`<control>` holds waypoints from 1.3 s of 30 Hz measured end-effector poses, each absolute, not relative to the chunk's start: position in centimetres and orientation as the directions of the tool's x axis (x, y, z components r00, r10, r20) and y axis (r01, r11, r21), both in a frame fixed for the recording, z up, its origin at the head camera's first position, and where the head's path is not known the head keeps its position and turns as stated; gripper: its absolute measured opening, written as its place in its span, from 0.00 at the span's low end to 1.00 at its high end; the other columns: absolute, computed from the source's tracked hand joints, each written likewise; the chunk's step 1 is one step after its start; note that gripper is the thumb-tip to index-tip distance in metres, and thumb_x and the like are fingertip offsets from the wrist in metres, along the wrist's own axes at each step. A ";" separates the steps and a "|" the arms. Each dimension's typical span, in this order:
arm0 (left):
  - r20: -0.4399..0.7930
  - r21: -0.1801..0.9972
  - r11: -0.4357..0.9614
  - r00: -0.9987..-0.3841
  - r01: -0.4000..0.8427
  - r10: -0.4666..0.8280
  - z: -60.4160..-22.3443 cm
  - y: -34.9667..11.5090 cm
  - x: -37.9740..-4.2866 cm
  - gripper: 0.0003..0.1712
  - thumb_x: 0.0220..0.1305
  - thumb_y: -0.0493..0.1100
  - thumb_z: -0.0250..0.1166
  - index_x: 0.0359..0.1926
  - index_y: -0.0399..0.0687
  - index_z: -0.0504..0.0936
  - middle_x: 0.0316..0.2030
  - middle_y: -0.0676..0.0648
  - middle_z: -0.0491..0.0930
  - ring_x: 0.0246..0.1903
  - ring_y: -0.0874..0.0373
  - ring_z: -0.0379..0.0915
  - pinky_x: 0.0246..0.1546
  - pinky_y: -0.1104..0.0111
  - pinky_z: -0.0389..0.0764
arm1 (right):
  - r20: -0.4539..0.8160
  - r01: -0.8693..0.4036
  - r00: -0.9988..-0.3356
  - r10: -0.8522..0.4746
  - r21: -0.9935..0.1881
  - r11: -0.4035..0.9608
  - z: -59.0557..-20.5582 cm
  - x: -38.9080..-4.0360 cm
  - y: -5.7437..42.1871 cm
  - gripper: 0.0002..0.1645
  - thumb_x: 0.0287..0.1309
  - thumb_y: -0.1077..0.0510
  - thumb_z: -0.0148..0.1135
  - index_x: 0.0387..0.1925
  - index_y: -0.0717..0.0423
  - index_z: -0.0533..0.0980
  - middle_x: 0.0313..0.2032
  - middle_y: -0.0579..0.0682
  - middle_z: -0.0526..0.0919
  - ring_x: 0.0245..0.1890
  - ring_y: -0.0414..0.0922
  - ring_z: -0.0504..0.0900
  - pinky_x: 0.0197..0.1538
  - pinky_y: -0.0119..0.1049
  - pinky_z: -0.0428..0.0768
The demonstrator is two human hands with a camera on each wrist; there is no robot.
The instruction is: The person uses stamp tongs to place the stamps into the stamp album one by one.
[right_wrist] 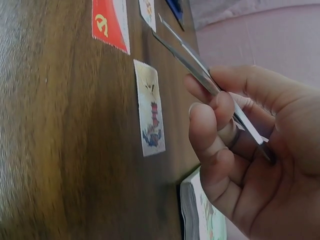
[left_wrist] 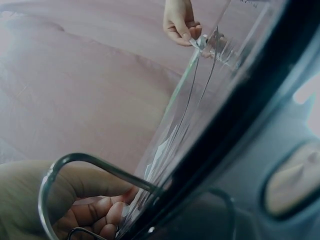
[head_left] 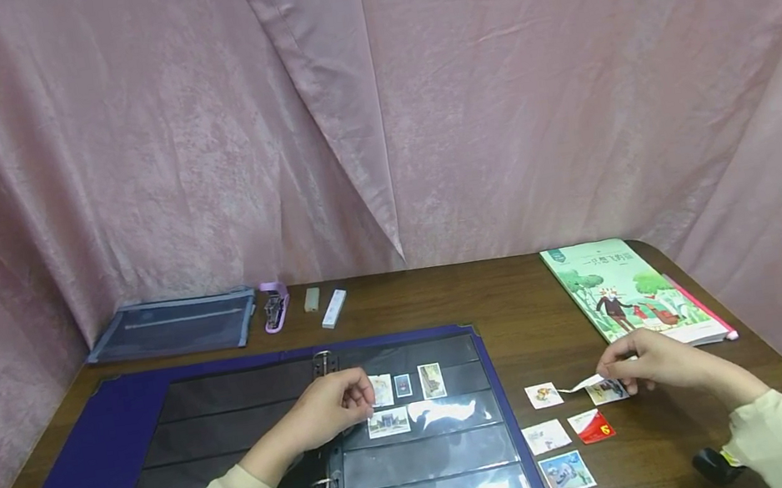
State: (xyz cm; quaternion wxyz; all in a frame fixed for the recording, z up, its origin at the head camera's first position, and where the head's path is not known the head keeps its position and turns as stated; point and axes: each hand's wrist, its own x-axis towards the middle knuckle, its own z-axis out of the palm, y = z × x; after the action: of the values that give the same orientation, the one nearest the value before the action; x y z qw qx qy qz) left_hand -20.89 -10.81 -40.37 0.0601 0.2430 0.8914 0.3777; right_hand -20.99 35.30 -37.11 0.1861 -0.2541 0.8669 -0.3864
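Note:
My right hand [head_left: 643,360] grips metal tweezers [right_wrist: 200,75], their two tips slightly apart. In the head view the tips point at a small white stamp [head_left: 543,396]. Below the hand lies a colourful stamp [right_wrist: 151,110], partly covered by the hand in the head view. My left hand [head_left: 335,408], fingers curled, is over the stamp album [head_left: 423,458], fingertips right at a clear pocket; I cannot tell whether they pinch the film. Beside them in the pockets are a partly hidden stamp [head_left: 382,390], a small blue stamp [head_left: 402,386], a tall stamp [head_left: 432,381] and a building stamp [head_left: 388,422].
Right of the album lie a red stamp [head_left: 593,426], a pale stamp [head_left: 546,437] and a blue stamp [head_left: 567,473]. A green book [head_left: 632,284] is at back right. Along the back are a mesh pouch [head_left: 172,327], a purple stapler [head_left: 275,305], and two small blocks [head_left: 334,308].

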 end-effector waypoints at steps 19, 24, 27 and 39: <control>0.081 0.705 0.590 -0.871 0.393 0.485 -40.5 -10.8 -21.0 0.09 0.49 0.35 0.65 0.27 0.51 0.73 0.22 0.56 0.72 0.23 0.66 0.66 0.24 0.75 0.69 | -0.131 -0.284 -0.805 -0.579 -0.772 0.569 -37.1 -21.1 34.9 0.09 0.58 0.62 0.52 0.33 0.63 0.77 0.16 0.58 0.75 0.17 0.31 0.73 0.14 0.33 0.69; 0.080 0.701 0.596 -0.873 0.392 0.481 -40.5 -10.8 -20.9 0.09 0.49 0.35 0.65 0.27 0.51 0.73 0.22 0.57 0.72 0.23 0.66 0.66 0.24 0.75 0.69 | -0.135 -0.280 -0.820 -0.557 -0.754 0.594 -37.0 -21.1 35.2 0.09 0.58 0.61 0.53 0.33 0.62 0.78 0.15 0.49 0.75 0.16 0.31 0.71 0.14 0.33 0.69; 0.077 0.702 0.595 -0.873 0.390 0.481 -40.6 -10.9 -20.9 0.09 0.49 0.35 0.65 0.27 0.51 0.73 0.22 0.56 0.72 0.23 0.66 0.66 0.24 0.75 0.69 | -0.129 -0.293 -0.817 -0.561 -0.746 0.598 -37.2 -21.2 35.1 0.09 0.58 0.62 0.53 0.33 0.61 0.78 0.15 0.53 0.75 0.17 0.31 0.72 0.15 0.33 0.69; 0.084 0.701 0.593 -0.871 0.397 0.485 -40.4 -10.9 -20.9 0.09 0.49 0.34 0.65 0.27 0.51 0.73 0.22 0.56 0.72 0.23 0.66 0.66 0.25 0.75 0.69 | -0.134 -0.302 -0.812 -0.568 -0.736 0.606 -36.8 -21.1 34.9 0.09 0.58 0.61 0.52 0.33 0.61 0.78 0.15 0.51 0.75 0.16 0.32 0.72 0.15 0.33 0.70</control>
State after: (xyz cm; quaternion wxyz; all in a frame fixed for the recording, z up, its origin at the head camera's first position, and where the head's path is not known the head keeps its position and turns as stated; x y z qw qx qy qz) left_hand -20.87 -10.85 -40.40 0.0580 0.2476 0.8905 0.3774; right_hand -21.14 34.93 -36.77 0.1805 -0.2478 0.8777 -0.3682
